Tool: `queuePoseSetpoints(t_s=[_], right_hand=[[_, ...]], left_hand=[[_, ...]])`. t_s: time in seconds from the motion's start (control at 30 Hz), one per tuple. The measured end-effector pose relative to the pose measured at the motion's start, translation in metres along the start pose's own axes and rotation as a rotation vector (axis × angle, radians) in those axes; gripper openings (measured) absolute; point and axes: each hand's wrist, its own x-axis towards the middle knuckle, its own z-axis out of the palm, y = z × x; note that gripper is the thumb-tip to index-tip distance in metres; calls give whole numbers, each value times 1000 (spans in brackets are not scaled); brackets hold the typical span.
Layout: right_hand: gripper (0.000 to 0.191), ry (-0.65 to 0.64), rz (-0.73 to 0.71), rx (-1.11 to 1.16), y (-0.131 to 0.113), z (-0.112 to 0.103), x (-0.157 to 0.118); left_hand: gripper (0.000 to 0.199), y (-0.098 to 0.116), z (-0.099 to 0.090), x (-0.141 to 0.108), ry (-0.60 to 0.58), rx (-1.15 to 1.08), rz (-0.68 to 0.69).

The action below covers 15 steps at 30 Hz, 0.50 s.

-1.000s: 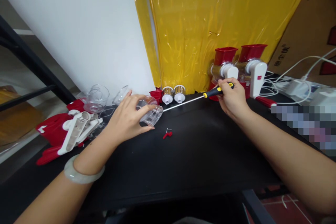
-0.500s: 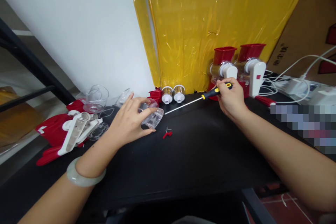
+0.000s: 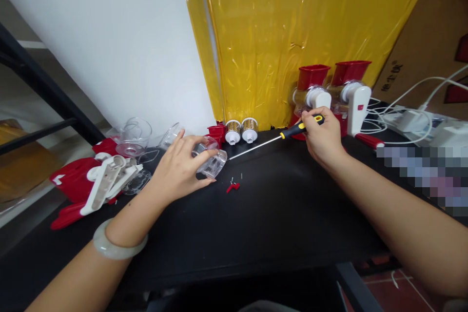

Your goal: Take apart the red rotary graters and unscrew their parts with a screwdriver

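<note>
My left hand (image 3: 185,168) grips a clear plastic housing (image 3: 215,165) that lies tilted on the black table (image 3: 270,224). A black-and-yellow screwdriver (image 3: 296,128) is held by its handle in my right hand (image 3: 323,134). Its long shaft slants down leftward, and the tip is at the housing's right edge; I cannot tell whether it touches. Just right of the housing lie a small red plastic piece (image 3: 234,186) and a few tiny screws (image 3: 232,180). Part of the housing is hidden behind my left fingers.
Two drum graters (image 3: 314,78) with red hoppers stand back right, beside white cables (image 3: 376,122). Two metal grating drums (image 3: 249,130) stand against the yellow sheeting (image 3: 256,58). Red bases, white crank handles (image 3: 104,185) and clear parts (image 3: 135,136) pile up on the left.
A small loose screw now shows on the table right of the red piece, where none was visible before. Both hands, the housing and the screwdriver are almost unmoved.
</note>
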Motion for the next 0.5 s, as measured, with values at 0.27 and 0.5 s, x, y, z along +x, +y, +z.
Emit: queuePoseSetpoints(t_s=[0.27,0.5], right_hand=[[18,75,-35,-77,8,-9,8],[17,91,-25,-224,7,-10,5]], left_hand=[[60,1,4,-3,88,-86,-100],[74,-5,6,-12,323,-171,-241]])
